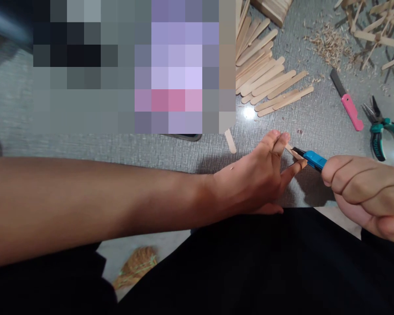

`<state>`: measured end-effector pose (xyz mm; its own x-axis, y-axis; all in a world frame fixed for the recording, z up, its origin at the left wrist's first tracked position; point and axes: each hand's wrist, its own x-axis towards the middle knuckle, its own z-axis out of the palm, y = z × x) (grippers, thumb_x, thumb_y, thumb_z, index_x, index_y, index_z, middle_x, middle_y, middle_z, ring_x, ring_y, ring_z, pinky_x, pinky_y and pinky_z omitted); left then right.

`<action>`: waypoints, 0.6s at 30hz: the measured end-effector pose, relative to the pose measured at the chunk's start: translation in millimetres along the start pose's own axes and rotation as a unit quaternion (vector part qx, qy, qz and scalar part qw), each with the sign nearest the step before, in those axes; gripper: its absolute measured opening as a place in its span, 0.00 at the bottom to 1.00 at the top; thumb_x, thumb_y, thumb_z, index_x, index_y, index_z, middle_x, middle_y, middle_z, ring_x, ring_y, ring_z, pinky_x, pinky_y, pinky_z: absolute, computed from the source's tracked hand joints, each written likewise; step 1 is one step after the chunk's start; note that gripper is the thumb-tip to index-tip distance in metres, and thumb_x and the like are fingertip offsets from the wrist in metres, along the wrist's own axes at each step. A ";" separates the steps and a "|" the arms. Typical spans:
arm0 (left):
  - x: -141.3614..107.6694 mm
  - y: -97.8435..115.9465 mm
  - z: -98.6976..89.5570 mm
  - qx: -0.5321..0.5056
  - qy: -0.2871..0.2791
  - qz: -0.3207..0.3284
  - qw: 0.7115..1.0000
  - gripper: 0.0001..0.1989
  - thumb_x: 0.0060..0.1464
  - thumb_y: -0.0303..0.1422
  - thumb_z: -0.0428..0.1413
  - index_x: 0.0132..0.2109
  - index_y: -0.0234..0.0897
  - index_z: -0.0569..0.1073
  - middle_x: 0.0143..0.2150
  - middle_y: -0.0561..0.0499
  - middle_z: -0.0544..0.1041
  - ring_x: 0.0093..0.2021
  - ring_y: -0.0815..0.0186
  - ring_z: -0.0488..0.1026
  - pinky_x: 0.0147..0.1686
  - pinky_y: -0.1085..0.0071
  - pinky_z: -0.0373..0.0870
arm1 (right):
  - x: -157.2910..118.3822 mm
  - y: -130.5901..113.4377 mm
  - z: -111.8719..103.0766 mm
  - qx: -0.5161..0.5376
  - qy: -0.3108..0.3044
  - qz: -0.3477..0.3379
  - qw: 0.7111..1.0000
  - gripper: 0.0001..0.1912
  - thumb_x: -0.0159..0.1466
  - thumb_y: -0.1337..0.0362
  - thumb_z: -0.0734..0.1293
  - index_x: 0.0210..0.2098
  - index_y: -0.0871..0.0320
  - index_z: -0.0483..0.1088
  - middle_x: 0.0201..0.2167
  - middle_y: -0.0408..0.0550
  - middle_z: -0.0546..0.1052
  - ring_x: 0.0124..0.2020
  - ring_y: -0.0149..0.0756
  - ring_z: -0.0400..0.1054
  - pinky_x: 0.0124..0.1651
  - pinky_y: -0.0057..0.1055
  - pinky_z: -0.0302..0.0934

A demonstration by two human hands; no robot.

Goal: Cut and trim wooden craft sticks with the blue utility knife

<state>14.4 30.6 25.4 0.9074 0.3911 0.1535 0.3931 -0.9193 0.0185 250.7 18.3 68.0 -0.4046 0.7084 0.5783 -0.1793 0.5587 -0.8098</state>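
Near the table's front edge, my left hand [262, 170] pinches a short wooden stick [293, 151] between its fingers. At the right, my right hand [364, 188] is wrapped round a blue utility knife [315, 160]. The knife points left, and its dark tip end meets the stick between my left fingers. How deep the blade sits in the wood cannot be made out. A loose piece of wooden stick [230, 141] lies just above my left wrist.
Many craft sticks [269, 83] lie fanned out beyond my hands. Wood shavings [331, 43], joined stick pieces [377, 37], a pink knife [350, 111] and green-handled pliers [377, 127] are at the right. A blurred-out patch hides the upper left. A straw-coloured bundle [138, 264] lies below the table.
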 end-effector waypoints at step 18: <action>-15.2 4.3 -0.2 -0.034 -0.012 -0.017 0.999 0.67 0.57 0.75 0.61 0.85 0.30 0.59 0.74 0.22 0.76 0.78 0.32 0.72 0.75 0.40 0.73 | -10.7 6.8 3.2 0.046 0.004 0.004 0.999 0.19 0.67 0.66 0.61 0.23 0.51 0.50 0.24 0.38 0.52 0.22 0.29 0.43 0.27 0.37 0.54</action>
<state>2.3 20.8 23.3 0.8977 0.4216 0.1279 0.4128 -0.9063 0.0906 250.9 13.1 56.0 -0.3989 0.7167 0.5720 -0.2576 0.5111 -0.8200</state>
